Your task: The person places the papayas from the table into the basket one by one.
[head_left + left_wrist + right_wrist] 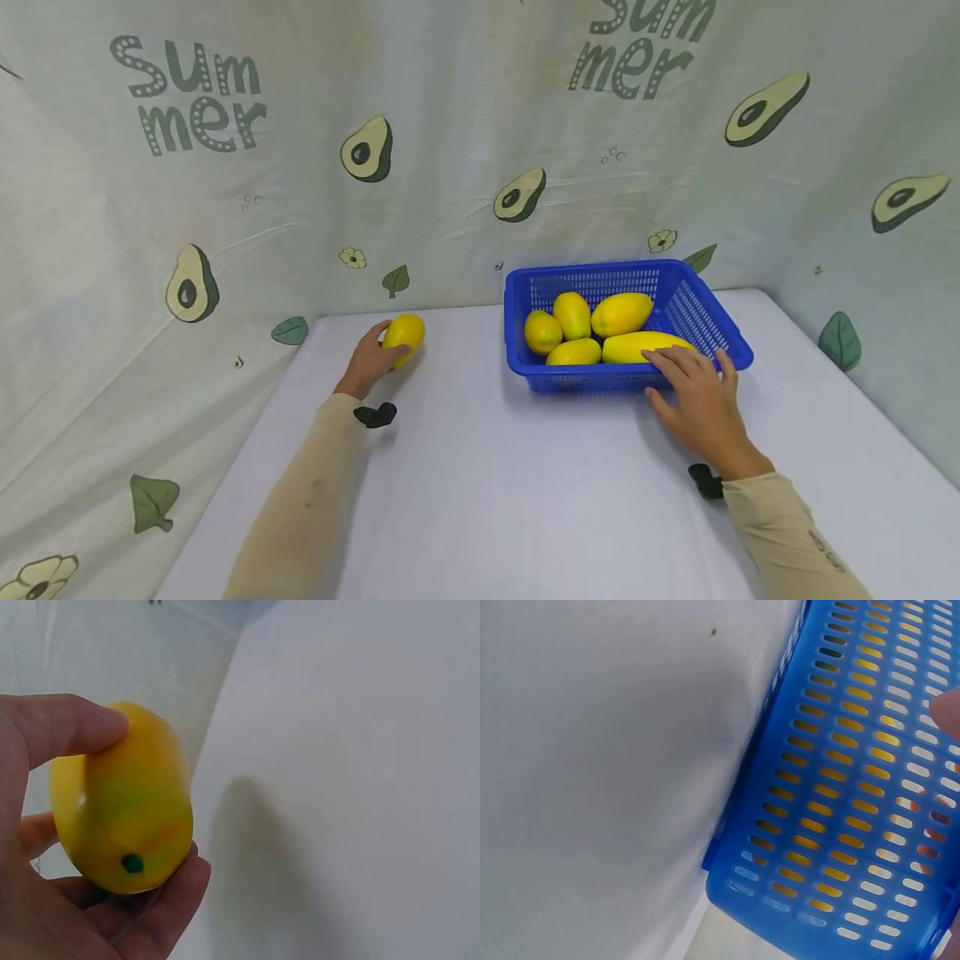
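A yellow mango (131, 795) with a greenish tinge and a dark green stem spot is in my left hand (371, 358). In the left wrist view the thumb lies along its upper side and the fingers curl beneath it. My right hand (701, 408) holds the near rim of a blue plastic basket (585, 380) toward its right end. Its fingers go over the rim beside a long yellow fruit (637, 343); the thumb (949, 712) is outside the slotted wall. Fingers show partly through the slots in the right wrist view.
Several other yellow fruits lie in the basket, including a large one (622, 314) and a small rounded one (543, 332). The basket stands on a white-covered table (510, 500), near a printed cloth backdrop (442, 150) that hangs behind and at both sides.
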The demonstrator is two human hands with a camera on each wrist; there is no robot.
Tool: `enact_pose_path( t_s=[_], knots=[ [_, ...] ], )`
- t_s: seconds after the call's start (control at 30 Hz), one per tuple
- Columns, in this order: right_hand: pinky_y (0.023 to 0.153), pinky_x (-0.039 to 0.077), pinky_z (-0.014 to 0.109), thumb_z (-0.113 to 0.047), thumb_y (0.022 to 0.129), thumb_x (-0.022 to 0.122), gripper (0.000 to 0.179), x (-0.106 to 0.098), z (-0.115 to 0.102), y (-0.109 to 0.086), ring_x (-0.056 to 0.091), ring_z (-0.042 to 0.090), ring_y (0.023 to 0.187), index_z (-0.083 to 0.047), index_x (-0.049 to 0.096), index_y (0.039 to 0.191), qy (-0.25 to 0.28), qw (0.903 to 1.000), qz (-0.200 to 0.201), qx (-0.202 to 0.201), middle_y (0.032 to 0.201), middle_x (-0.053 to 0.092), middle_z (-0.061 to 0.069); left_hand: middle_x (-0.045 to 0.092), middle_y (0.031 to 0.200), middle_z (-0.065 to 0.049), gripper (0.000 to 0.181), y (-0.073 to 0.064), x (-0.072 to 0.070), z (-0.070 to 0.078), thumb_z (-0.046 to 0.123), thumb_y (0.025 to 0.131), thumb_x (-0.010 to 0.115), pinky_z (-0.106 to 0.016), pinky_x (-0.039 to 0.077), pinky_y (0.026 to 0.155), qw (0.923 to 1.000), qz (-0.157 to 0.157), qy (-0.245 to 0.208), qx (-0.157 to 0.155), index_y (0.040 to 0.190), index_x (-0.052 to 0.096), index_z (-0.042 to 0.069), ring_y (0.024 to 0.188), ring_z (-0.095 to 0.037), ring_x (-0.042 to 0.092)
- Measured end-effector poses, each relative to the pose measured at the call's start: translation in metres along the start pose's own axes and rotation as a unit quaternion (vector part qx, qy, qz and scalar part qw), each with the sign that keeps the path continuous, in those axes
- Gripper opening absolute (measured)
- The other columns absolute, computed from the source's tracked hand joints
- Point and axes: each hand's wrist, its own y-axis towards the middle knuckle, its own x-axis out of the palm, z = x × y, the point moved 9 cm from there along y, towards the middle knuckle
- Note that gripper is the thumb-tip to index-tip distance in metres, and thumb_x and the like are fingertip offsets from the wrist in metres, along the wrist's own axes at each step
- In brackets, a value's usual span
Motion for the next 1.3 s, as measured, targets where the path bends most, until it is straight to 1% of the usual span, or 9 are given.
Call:
enact_pose_path(
  t_s=[0.1, 0.27, 0.43, 0.5, 0.67, 0.9, 1.0, 1.13, 1.3],
  knots=[
    [0.113, 0.008, 0.069, -0.013, 0.08, 0.079, 0.058, -0.001, 0.0, 0.001, 0.044, 0.043, 0.125, -0.01, 0.061, 0.134, -0.002, 1.0, -0.002, -0.001, 0.13, 0.057, 0.016, 0.044, 0.145, -0.018, 0.077, -0.001, 0.007, 0.015, 0.029, 0.096, 0.067, -0.042, 0.05, 0.098, 0.9994, -0.01, -0.033, 0.007, 0.159, 0.026, 0.02, 0.117, -0.034, 0.052],
    [0.113, 0.007, 0.068, -0.014, 0.08, 0.078, 0.059, 0.0, 0.0, 0.001, 0.043, 0.043, 0.126, -0.01, 0.06, 0.135, -0.003, 1.0, -0.005, 0.003, 0.131, 0.057, 0.016, 0.046, 0.141, -0.017, 0.076, 0.002, 0.017, 0.041, 0.028, 0.095, 0.069, -0.04, 0.052, 0.097, 0.9964, -0.027, -0.079, 0.019, 0.158, 0.028, 0.022, 0.116, -0.034, 0.054],
    [0.113, 0.008, 0.069, -0.014, 0.079, 0.078, 0.058, -0.001, -0.002, 0.001, 0.045, 0.043, 0.125, -0.009, 0.061, 0.134, 0.0, 1.0, 0.0, 0.0, 0.13, 0.058, 0.016, 0.048, 0.138, -0.016, 0.074, 0.001, 0.028, 0.071, 0.028, 0.094, 0.07, -0.04, 0.053, 0.095, 0.9901, -0.053, -0.122, 0.042, 0.157, 0.031, 0.022, 0.116, -0.035, 0.055],
    [0.113, 0.008, 0.069, -0.014, 0.079, 0.078, 0.058, -0.002, -0.002, 0.001, 0.045, 0.043, 0.124, -0.009, 0.061, 0.134, 0.0, 1.0, 0.0, -0.002, 0.13, 0.058, 0.016, 0.048, 0.137, -0.016, 0.074, 0.0, 0.034, 0.083, 0.028, 0.094, 0.07, -0.04, 0.053, 0.095, 0.9882, -0.063, -0.127, 0.057, 0.157, 0.031, 0.021, 0.116, -0.034, 0.055],
    [0.113, 0.007, 0.069, -0.014, 0.08, 0.077, 0.058, -0.001, -0.002, 0.001, 0.045, 0.044, 0.125, -0.009, 0.06, 0.135, -0.001, 1.0, -0.002, 0.001, 0.131, 0.057, 0.016, 0.05, 0.134, -0.015, 0.073, -0.002, 0.047, 0.109, 0.028, 0.094, 0.071, -0.039, 0.054, 0.093, 0.9862, -0.077, -0.119, 0.085, 0.156, 0.033, 0.021, 0.114, -0.033, 0.056],
    [0.114, 0.006, 0.067, -0.015, 0.081, 0.077, 0.058, 0.0, -0.001, -0.001, 0.044, 0.043, 0.126, -0.01, 0.06, 0.136, -0.003, 0.9999, -0.008, 0.007, 0.132, 0.057, 0.016, 0.054, 0.133, -0.013, 0.071, -0.008, 0.061, 0.139, 0.03, 0.093, 0.071, -0.038, 0.055, 0.091, 0.9843, -0.093, -0.114, 0.098, 0.155, 0.035, 0.022, 0.111, -0.031, 0.059],
    [0.115, 0.006, 0.067, -0.015, 0.082, 0.077, 0.058, 0.0, -0.002, 0.0, 0.044, 0.043, 0.127, -0.01, 0.059, 0.137, -0.005, 1.0, -0.006, 0.005, 0.133, 0.057, 0.016, 0.055, 0.131, -0.014, 0.072, -0.011, 0.066, 0.152, 0.029, 0.093, 0.071, -0.039, 0.055, 0.09, 0.981, -0.105, -0.123, 0.107, 0.155, 0.036, 0.021, 0.11, -0.031, 0.06],
    [0.115, 0.005, 0.066, -0.014, 0.082, 0.077, 0.058, -0.002, -0.002, 0.001, 0.044, 0.043, 0.127, -0.009, 0.059, 0.137, -0.006, 1.0, -0.005, 0.005, 0.133, 0.057, 0.016, 0.057, 0.129, -0.014, 0.073, -0.013, 0.073, 0.166, 0.029, 0.093, 0.072, -0.039, 0.055, 0.091, 0.9749, -0.125, -0.145, 0.113, 0.155, 0.035, 0.021, 0.11, -0.031, 0.061],
    [0.116, 0.003, 0.065, -0.014, 0.082, 0.076, 0.059, -0.002, -0.003, 0.0, 0.044, 0.043, 0.127, -0.009, 0.059, 0.138, -0.004, 1.0, -0.006, 0.007, 0.133, 0.057, 0.017, 0.056, 0.129, -0.012, 0.071, -0.014, 0.083, 0.177, 0.028, 0.094, 0.071, -0.039, 0.055, 0.09, 0.968, -0.149, -0.166, 0.115, 0.155, 0.036, 0.019, 0.111, -0.031, 0.06]
  ],
)
